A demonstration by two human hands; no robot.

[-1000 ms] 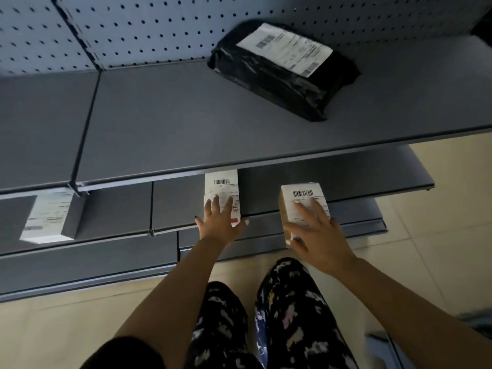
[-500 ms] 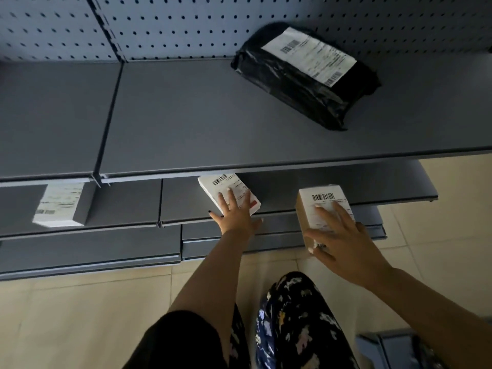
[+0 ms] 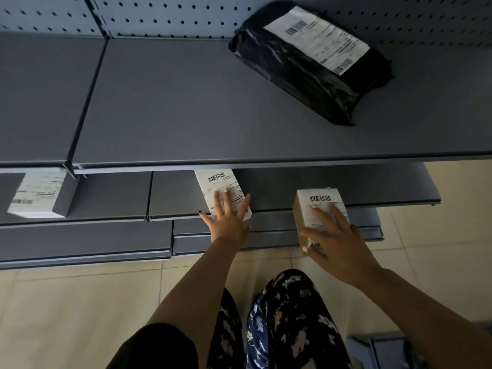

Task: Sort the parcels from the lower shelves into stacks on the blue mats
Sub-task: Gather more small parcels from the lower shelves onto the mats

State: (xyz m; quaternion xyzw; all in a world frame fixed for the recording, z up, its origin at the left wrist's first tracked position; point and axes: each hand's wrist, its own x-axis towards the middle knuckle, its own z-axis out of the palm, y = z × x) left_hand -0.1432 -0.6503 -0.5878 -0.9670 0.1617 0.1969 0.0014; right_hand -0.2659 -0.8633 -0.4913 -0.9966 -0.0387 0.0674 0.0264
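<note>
Item 1: white labelled parcel [image 3: 218, 183], flat box, barcode facing up; lies askew on the second shelf [image 3: 346, 190], far end hidden beneath the front lip of the top shelf [image 3: 159, 107], near corner at the second shelf's front edge; left hand [image 3: 229, 219] rests flat on it, fingers straight and spread, nothing grasped.

Item 2: brown cardboard parcel [image 3: 314, 209], small box with white barcode label on top; held clear of the shelving, in front of the lower shelf edges and above the tiled floor [image 3: 66, 302]; right hand [image 3: 339, 242] grasps it, thumb against the brown left side, fingers across the label.

Item 3: black poly-bag parcel [image 3: 298, 73], large white shipping label; lies at an angle on the top shelf, far end against the pegboard back panel [image 3: 173, 17]; untouched.

Item 4: grey-sided parcel [image 3: 40, 194], white label on top; on the second shelf's left bay, well apart from both hands.

Also in view: patterned trousers [image 3: 290, 320] at the lower middle; further grey shelf tiers below the second shelf.
</note>
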